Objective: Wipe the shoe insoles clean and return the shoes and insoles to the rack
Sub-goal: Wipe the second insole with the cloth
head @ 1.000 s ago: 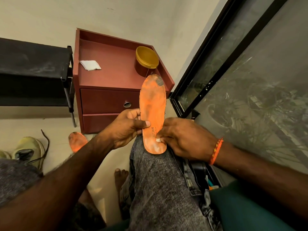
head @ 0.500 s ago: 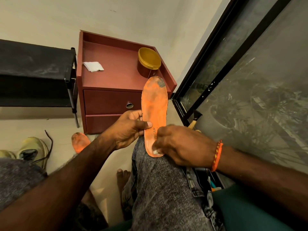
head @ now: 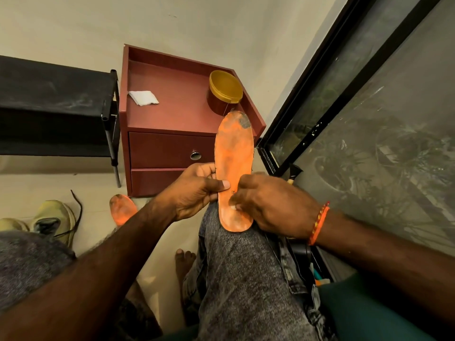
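The orange insole [head: 234, 168] sits at the centre of the frame, its heel end resting on the person's raised knee [head: 236, 254] and its toe end pointing up the frame toward the red bedside cabinet [head: 172, 112]; the long axis runs almost straight up and down the picture. Grey grime still covers much of it, darkest at the toe, so by my reading the wiping of this one is at best in its early part.

The left hand [head: 194, 190] pinches the insole's left edge, thumb laid across its face. The right hand [head: 268, 205] has its fingers curled against the lower right part, pressing with the fingertips; whether a cloth sits under them cannot be told.

A second orange insole [head: 121, 209], also dirty, lies on the floor at lower left. Further left sit two yellow-green shoes [head: 53, 217], not yet back on the black rack [head: 54, 107] at upper left. A folded white cloth [head: 144, 97] lies on the cabinet top, well apart from a yellow-lidded jar [head: 225, 91]. Most of the task appears to remain.
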